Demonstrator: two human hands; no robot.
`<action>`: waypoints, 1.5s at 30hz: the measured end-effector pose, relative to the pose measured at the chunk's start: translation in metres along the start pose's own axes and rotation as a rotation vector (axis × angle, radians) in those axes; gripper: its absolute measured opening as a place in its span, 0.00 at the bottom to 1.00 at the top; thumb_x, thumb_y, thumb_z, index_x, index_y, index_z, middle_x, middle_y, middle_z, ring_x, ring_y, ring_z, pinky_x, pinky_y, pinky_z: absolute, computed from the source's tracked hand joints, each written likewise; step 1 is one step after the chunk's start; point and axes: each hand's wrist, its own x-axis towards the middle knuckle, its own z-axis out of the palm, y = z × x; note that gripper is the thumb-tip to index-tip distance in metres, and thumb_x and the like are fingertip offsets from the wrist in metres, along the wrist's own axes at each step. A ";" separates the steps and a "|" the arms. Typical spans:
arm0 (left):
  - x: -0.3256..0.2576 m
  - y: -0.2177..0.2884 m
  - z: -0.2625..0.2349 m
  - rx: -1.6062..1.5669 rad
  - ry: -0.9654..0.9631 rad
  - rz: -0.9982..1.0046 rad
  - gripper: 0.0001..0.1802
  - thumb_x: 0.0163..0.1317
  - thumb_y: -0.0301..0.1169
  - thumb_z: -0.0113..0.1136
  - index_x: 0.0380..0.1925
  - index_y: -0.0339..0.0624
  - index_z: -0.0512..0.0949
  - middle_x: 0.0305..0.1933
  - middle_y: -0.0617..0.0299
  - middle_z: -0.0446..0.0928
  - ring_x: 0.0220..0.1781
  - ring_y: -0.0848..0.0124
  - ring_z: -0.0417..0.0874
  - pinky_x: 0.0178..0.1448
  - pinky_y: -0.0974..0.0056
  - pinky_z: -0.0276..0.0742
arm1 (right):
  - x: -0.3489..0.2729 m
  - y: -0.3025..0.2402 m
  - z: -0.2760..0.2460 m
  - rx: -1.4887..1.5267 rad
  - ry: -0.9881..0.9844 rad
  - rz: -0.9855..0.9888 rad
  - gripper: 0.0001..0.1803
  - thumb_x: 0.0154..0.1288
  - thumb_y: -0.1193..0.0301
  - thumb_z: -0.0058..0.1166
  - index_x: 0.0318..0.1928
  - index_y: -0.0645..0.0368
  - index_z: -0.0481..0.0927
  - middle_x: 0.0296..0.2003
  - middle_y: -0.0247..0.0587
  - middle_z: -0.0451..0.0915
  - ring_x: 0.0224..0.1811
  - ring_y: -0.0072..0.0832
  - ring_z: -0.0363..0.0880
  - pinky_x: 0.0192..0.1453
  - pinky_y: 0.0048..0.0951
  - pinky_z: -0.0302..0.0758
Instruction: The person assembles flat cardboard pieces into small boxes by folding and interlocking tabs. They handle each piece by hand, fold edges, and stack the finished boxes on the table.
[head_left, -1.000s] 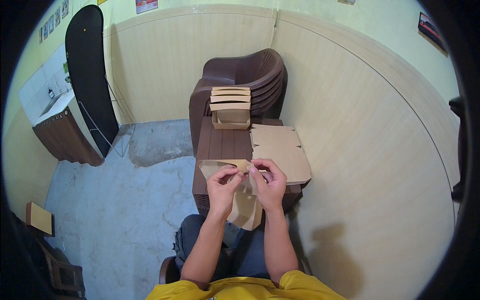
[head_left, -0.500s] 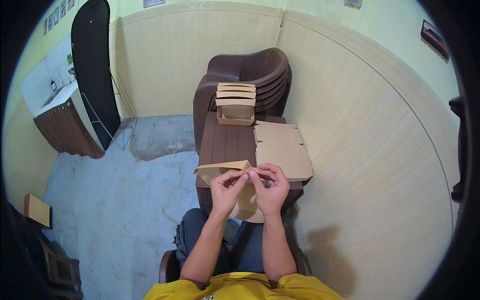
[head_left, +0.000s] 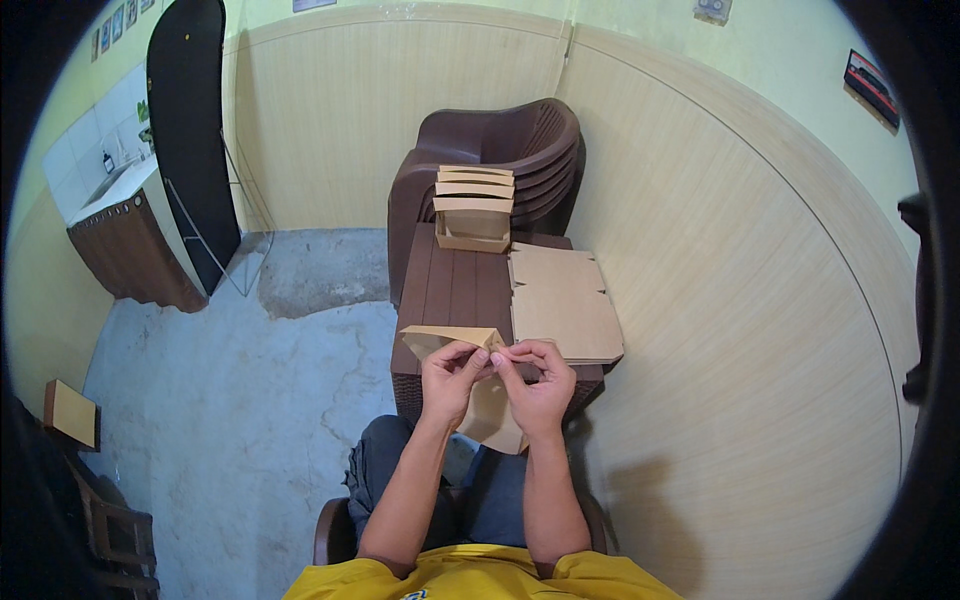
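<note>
Between my hands is a brown cardboard box [head_left: 492, 415], partly folded, with one side standing up at its far edge and a flap hanging toward my lap. My left hand [head_left: 450, 380] pinches it near the far corner, thumb and fingers pressed together. Right beside it, my right hand [head_left: 540, 383] grips the same corner, its thumb almost touching the left thumb. My fingers hide most of the corner fold. On the table just beyond my right hand lies a stack of flat cardboard blanks [head_left: 565, 300] with notched edges.
Several folded cardboard boxes [head_left: 474, 222] stand nested at the far end of the brown slatted table [head_left: 445, 285]. Stacked brown plastic chairs [head_left: 500, 135] are behind it. A wood-panelled wall [head_left: 740, 300] rises on the right; an ironing board [head_left: 187, 150] leans at the far left.
The box has tilted a little in my hands, its near flap now bent and hanging slightly lower. Both hands stay pinched at the same corner.
</note>
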 end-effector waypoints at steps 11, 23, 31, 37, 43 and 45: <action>0.001 0.000 -0.005 -0.006 -0.060 -0.086 0.08 0.71 0.21 0.71 0.47 0.28 0.86 0.48 0.50 0.89 0.45 0.63 0.93 0.53 0.56 0.95 | -0.003 0.002 -0.009 0.077 -0.040 0.094 0.12 0.67 0.77 0.76 0.45 0.66 0.83 0.41 0.41 0.90 0.46 0.26 0.92 0.53 0.26 0.85; 0.000 0.021 0.004 0.231 -0.097 0.019 0.09 0.71 0.19 0.70 0.49 0.26 0.89 0.45 0.52 0.92 0.45 0.68 0.94 0.54 0.64 0.91 | 0.002 0.004 -0.011 -0.035 -0.053 -0.132 0.08 0.66 0.81 0.73 0.45 0.65 0.90 0.44 0.45 0.90 0.46 0.31 0.89 0.55 0.31 0.85; -0.006 0.010 0.006 0.233 -0.047 0.074 0.08 0.71 0.20 0.72 0.47 0.26 0.89 0.43 0.53 0.92 0.44 0.68 0.94 0.53 0.65 0.91 | 0.003 -0.006 -0.008 -0.167 -0.012 -0.151 0.06 0.67 0.81 0.70 0.43 0.66 0.89 0.40 0.46 0.89 0.44 0.32 0.91 0.51 0.33 0.86; -0.006 0.008 0.001 0.237 -0.044 0.039 0.08 0.69 0.20 0.74 0.45 0.27 0.89 0.43 0.53 0.92 0.43 0.68 0.93 0.52 0.64 0.91 | -0.001 -0.009 -0.011 -0.015 -0.085 0.029 0.07 0.71 0.81 0.69 0.46 0.67 0.86 0.43 0.44 0.88 0.41 0.28 0.90 0.51 0.28 0.86; -0.008 0.000 0.003 0.128 -0.007 0.071 0.05 0.69 0.20 0.74 0.43 0.30 0.90 0.41 0.56 0.91 0.41 0.71 0.91 0.49 0.66 0.89 | 0.001 -0.008 -0.008 -0.050 -0.070 -0.012 0.06 0.68 0.82 0.69 0.44 0.65 0.86 0.40 0.43 0.87 0.40 0.29 0.89 0.47 0.30 0.86; -0.010 -0.001 0.001 0.142 -0.027 0.083 0.07 0.69 0.20 0.74 0.44 0.29 0.89 0.42 0.55 0.91 0.42 0.70 0.92 0.51 0.65 0.90 | -0.002 -0.011 -0.007 -0.142 -0.036 -0.100 0.06 0.67 0.82 0.69 0.43 0.65 0.86 0.40 0.42 0.87 0.40 0.29 0.88 0.46 0.31 0.86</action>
